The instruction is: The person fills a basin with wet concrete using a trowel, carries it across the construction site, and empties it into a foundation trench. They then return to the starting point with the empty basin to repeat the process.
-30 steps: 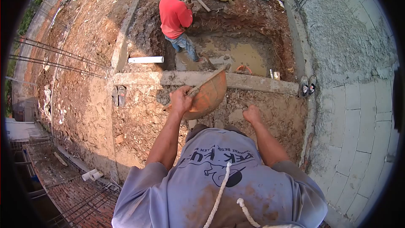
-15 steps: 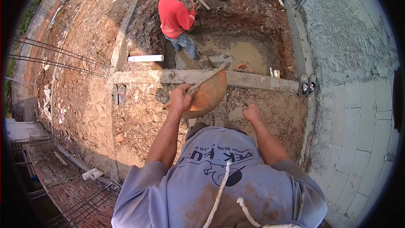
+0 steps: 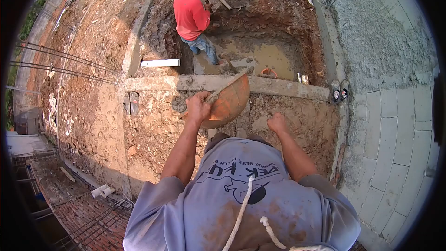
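Observation:
My left hand [image 3: 199, 107] is closed on the rim of a worn, mud-stained orange basin [image 3: 231, 101]. The basin hangs tilted on its side in front of my shirt, its open face turned away, so the inside is hidden. Out to the right, my right hand [image 3: 277, 123] is held above the muddy ground with its fingers curled in and nothing visible in them. Just past the basin runs a concrete beam [image 3: 288, 89] along the edge of a dug pit.
A co-worker in a red top [image 3: 189, 16] stands in the pit by muddy water [image 3: 272, 60]. A white pipe [image 3: 160, 63] lies at the beam's left. Sandals [image 3: 131, 103] and another pair [image 3: 339, 91] rest near its ends. A block wall [image 3: 385, 130] rises at right.
The co-worker's forearm has drawn in slightly toward the body. My hands and the basin stay almost where they were.

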Tool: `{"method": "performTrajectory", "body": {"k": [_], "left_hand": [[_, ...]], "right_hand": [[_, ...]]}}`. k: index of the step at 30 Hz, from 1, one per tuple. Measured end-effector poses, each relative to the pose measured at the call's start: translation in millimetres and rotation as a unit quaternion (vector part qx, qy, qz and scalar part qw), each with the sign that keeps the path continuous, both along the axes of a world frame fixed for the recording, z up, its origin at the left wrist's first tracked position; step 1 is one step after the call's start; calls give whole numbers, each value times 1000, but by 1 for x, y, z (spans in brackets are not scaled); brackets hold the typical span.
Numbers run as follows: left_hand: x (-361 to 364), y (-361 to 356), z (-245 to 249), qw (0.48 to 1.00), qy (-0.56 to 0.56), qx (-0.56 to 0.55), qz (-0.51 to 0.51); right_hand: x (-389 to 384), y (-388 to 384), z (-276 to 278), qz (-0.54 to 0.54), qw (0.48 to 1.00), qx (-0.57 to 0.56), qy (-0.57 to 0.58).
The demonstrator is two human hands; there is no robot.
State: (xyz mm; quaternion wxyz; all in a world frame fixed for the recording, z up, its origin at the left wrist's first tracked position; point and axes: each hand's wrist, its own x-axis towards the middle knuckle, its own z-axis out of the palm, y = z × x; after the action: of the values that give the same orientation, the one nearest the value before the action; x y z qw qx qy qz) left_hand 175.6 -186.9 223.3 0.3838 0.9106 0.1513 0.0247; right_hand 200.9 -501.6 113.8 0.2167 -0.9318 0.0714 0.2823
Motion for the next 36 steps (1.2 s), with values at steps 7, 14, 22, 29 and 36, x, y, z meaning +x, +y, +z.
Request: {"method": "performTrajectory", "body": {"k": [7, 14, 22, 29, 36], "left_hand": [[-1, -4, 5, 1000, 8, -9, 17], [-3, -4, 4, 1000, 8, -5, 15], [-5, -1, 4, 1000, 14, -13, 17], [-4, 0, 1, 999, 12, -25, 20], [-3, 6, -11, 1000, 8, -8, 17]], "right_hand": [[-4, 1, 8, 4, 999, 32, -30], [-6, -1, 3, 6, 998, 35, -47], [-3, 2, 18, 13, 1000, 5, -19], [-4, 2, 18, 7, 1000, 19, -18], [-3, 0, 7, 2, 1000, -14, -6]]}}
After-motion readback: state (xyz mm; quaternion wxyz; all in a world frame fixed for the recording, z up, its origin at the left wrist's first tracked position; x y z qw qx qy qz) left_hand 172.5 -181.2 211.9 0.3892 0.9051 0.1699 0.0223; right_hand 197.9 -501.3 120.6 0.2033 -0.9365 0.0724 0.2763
